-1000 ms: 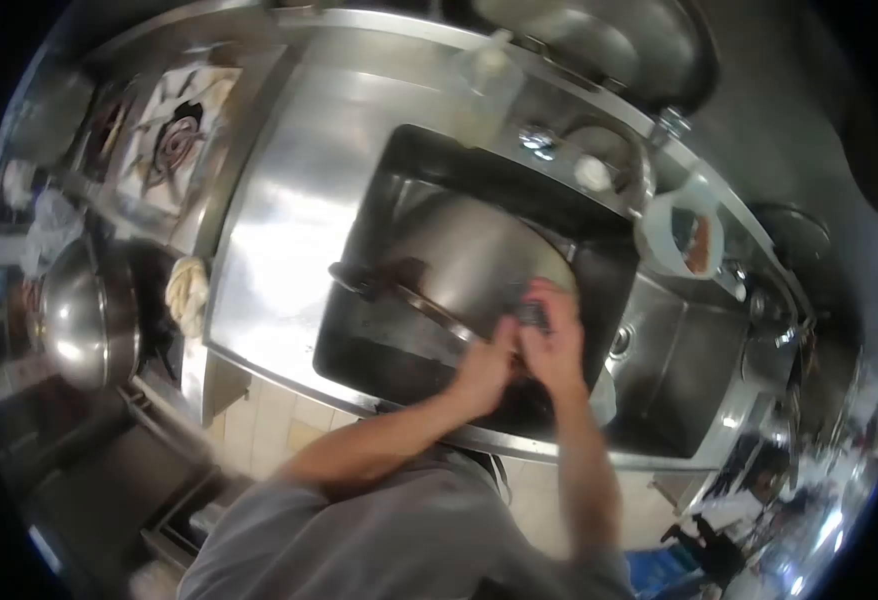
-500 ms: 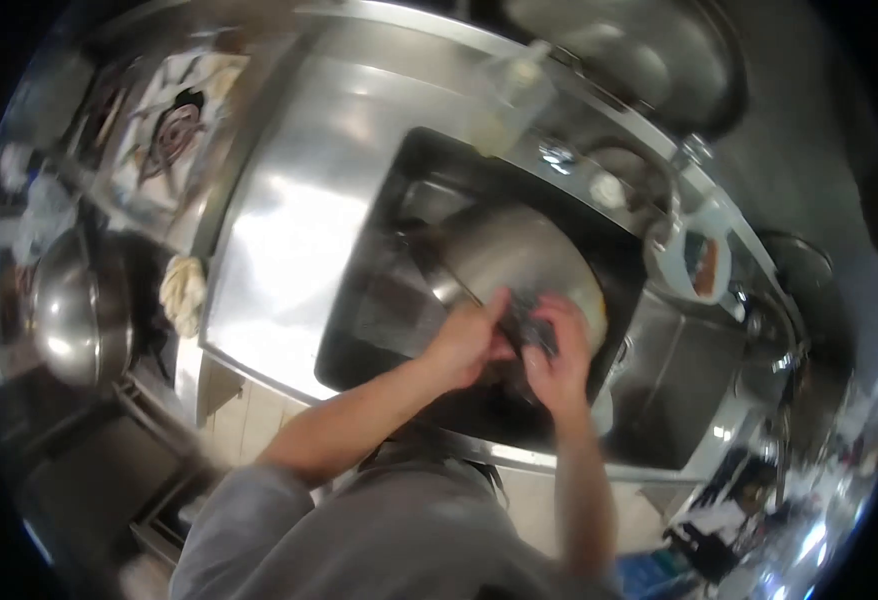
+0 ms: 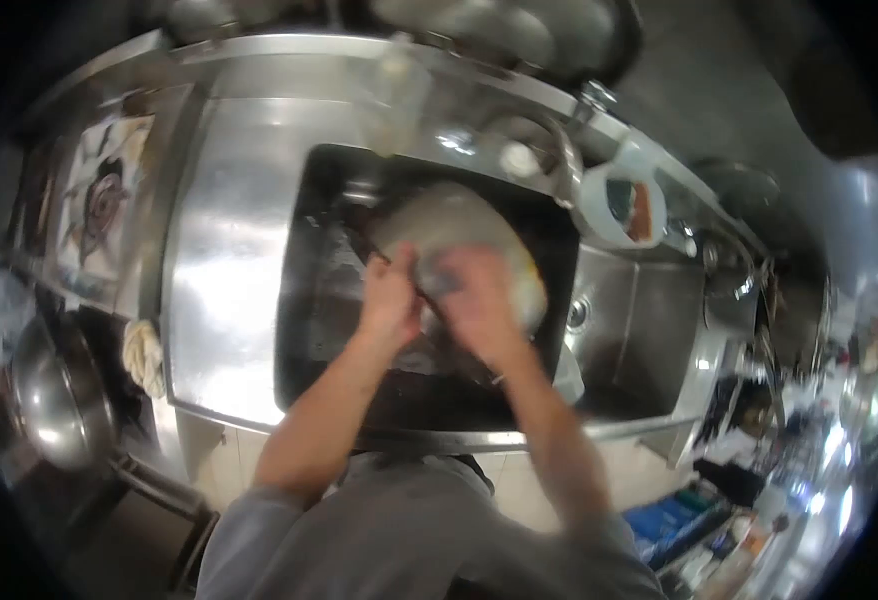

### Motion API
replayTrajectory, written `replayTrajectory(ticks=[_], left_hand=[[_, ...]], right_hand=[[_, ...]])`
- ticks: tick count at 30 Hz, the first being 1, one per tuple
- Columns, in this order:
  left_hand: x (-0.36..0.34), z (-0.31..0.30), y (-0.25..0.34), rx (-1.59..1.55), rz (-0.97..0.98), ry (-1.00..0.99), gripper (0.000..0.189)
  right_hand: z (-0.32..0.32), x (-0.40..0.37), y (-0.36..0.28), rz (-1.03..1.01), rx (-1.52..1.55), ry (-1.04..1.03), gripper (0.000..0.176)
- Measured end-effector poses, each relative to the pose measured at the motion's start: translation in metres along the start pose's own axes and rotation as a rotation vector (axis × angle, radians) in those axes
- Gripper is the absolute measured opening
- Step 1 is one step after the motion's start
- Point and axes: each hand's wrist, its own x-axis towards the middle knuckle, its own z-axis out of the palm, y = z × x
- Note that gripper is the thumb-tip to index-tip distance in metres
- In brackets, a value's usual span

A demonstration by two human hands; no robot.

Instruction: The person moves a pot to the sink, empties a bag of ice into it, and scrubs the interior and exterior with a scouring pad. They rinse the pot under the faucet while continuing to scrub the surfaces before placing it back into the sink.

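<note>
No lettering or numbers can be read.

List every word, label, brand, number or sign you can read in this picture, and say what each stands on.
None can be read.
Large pan: no readable marking.
Pale container: no readable marking.
Clutter at right: too blurred to tell.

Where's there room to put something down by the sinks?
The shiny counter is bare between the cloth and the dark sink. The smaller sink looks mostly bare too. It's crowded in the dark sink, with the big pan, left hand and right hand, and behind, near the bottle and white tub.
</note>
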Motion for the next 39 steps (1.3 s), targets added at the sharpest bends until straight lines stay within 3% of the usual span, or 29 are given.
replayTrajectory(ticks=[1, 3, 5, 7, 9, 10, 12, 13, 15, 17, 18, 19, 21, 24, 25, 27, 28, 30, 31, 33, 36, 37, 39], left_hand=[[0.004, -0.016, -0.008, -0.012, -0.024, -0.081, 0.026], [-0.005, -0.008, -0.003, 0.039, -0.013, -0.072, 0.028], [-0.009, -0.004, 0.004, 0.082, 0.025, -0.062, 0.031], [-0.013, 0.006, -0.004, 0.083, 0.072, -0.015, 0.032], [-0.014, -0.007, -0.012, 0.124, 0.109, 0.02, 0.03], [-0.014, -0.019, -0.011, 0.126, 0.102, 0.0, 0.028], [-0.011, -0.024, -0.002, 0.108, 0.153, -0.081, 0.022], [-0.007, -0.023, -0.002, 0.109, 0.158, -0.08, 0.022], [0.0, -0.023, -0.004, 0.077, 0.197, 0.067, 0.022], [-0.001, -0.012, 0.006, 0.085, 0.145, 0.046, 0.02], [0.005, -0.006, 0.004, 0.076, 0.144, 0.113, 0.019], [0.012, 0.002, -0.002, 0.071, 0.135, 0.174, 0.018], [0.029, -0.004, 0.007, 0.083, 0.141, 0.186, 0.016], [0.059, -0.016, 0.033, 0.052, 0.045, 0.135, 0.017], [0.07, -0.016, 0.035, 0.033, 0.044, 0.213, 0.02], [0.091, -0.02, 0.034, 0.013, 0.035, 0.294, 0.022], [0.102, -0.025, 0.035, 0.007, 0.029, 0.304, 0.022], [0.125, -0.055, 0.03, -0.006, -0.013, 0.246, 0.022], [0.104, -0.044, 0.039, 0.09, -0.044, 0.208, 0.021], [0.095, -0.048, 0.04, -0.011, -0.06, 0.148, 0.017], [0.1, -0.059, 0.026, -0.007, -0.018, 0.185, 0.013], [0.074, -0.027, 0.026, 0.032, 0.015, 0.211, 0.01], [0.067, -0.023, 0.019, 0.001, 0.03, 0.167, 0.01]], right_hand=[[0.009, 0.007, -0.025, -0.073, 0.061, -0.057, 0.034], [0.001, 0.011, -0.003, -0.1, 0.101, -0.01, 0.032], [-0.018, 0.021, 0.031, 0.149, 0.046, 0.076, 0.031], [-0.012, 0.026, 0.033, 0.194, 0.061, 0.135, 0.03], [0.014, 0.031, -0.007, 0.051, -0.056, 0.017, 0.031], [0.02, 0.03, -0.013, 0.076, -0.064, 0.026, 0.031], [0.028, 0.04, -0.018, -0.118, 0.001, -0.03, 0.03], [0.024, 0.043, -0.005, -0.123, 0.004, -0.028, 0.03], [0.005, 0.045, 0.034, -0.001, -0.021, 0.167, 0.028], [-0.019, 0.05, 0.044, 0.294, 0.059, 0.106, 0.028], [-0.009, 0.05, 0.039, 0.134, -0.097, 0.167, 0.029], [0.004, 0.043, 0.028, 0.153, -0.113, 0.176, 0.029], [0.015, 0.03, -0.018, -0.121, -0.124, 0.112, 0.031], [0.003, 0.015, 0.022, -0.099, -0.083, 0.266, 0.029], [-0.007, 0.011, 0.04, -0.104, -0.079, 0.272, 0.029], [-0.031, 0.003, 0.061, 0.524, 0.215, 0.247, 0.03], [-0.022, 0.001, 0.05, 0.397, -0.021, 0.253, 0.031], [0.012, -0.005, 0.007, 0.047, 0.027, 0.221, 0.033], [0.004, -0.004, -0.025, -0.06, 0.079, 0.12, 0.033], [-0.002, -0.016, 0.007, -0.041, 0.123, 0.198, 0.034], [-0.039, -0.033, 0.066, 0.253, 0.037, 0.269, 0.036], [-0.043, -0.032, 0.072, 0.335, 0.09, 0.292, 0.036], [-0.041, -0.029, 0.059, 0.231, 0.059, 0.26, 0.037]])
